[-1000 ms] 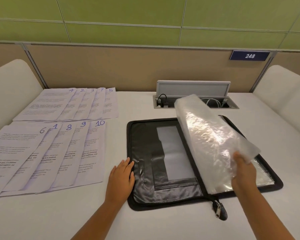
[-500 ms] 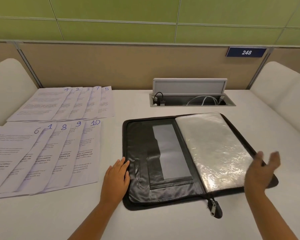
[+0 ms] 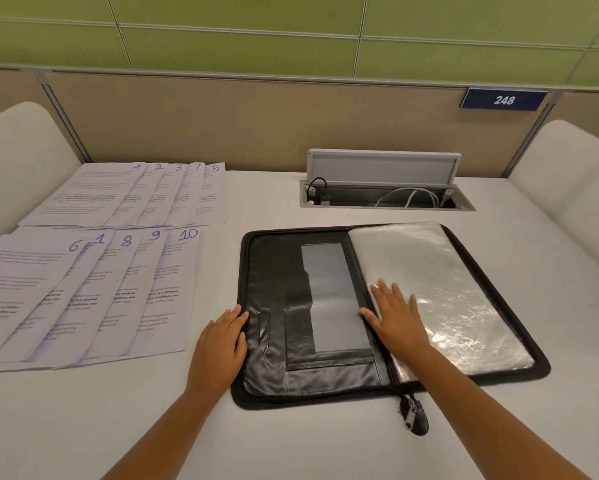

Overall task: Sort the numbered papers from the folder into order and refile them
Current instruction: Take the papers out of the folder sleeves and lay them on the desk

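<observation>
A black zip folder (image 3: 325, 341) lies open on the white tabletop (image 3: 291, 445), its clear sleeves (image 3: 447, 289) pressed flat under the right hand (image 3: 396, 315). The left hand (image 3: 221, 344) rests flat-fingered at the folder's left edge, holding nothing. Numbered papers (image 3: 93, 265) fan out in two rows to the left.

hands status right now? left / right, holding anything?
Left hand: open, flat at the left edge of the folder, holding nothing.
Right hand: open, palm pressing on the plastic sleeves, holding nothing.
</observation>
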